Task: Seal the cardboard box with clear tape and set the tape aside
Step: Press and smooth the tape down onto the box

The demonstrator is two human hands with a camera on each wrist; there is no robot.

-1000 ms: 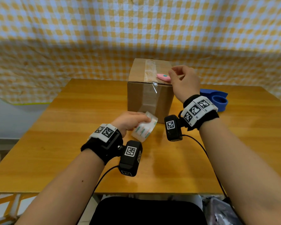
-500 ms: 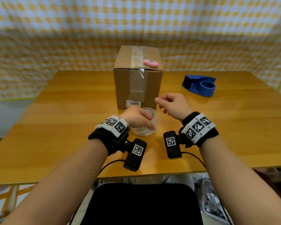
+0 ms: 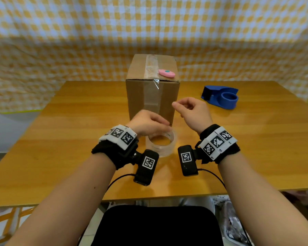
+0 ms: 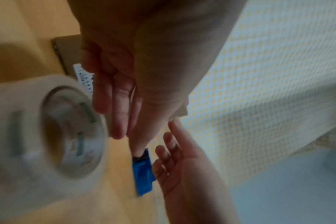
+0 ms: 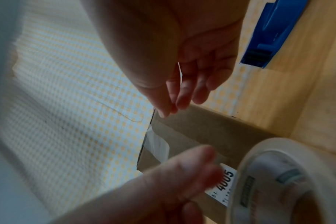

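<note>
The cardboard box [image 3: 152,96] stands upright mid-table, with clear tape along its top seam and down its front. The clear tape roll [image 3: 163,144] lies flat on the table in front of it. My left hand [image 3: 149,124] hovers over the roll's far rim; in the left wrist view its fingers [image 4: 117,115] are straight beside the roll [image 4: 48,128] and grip nothing. My right hand [image 3: 189,110] is raised to the right of the box front, loosely curled and holding nothing. In the right wrist view its fingers [image 5: 182,94] hang above the box [image 5: 201,136].
A pink cutter [image 3: 166,73] lies on the box top, right of the tape strip. A blue tape dispenser [image 3: 220,99] sits on the wooden table [image 3: 60,139] at the right. A yellow checked cloth [image 3: 78,41] hangs behind. The box's front face carries a white label [image 5: 223,181].
My left hand brought the tilted roll down flat onto the table and its fingers have straightened off it. My right hand left the pink cutter on the box top and dropped beside the box.
</note>
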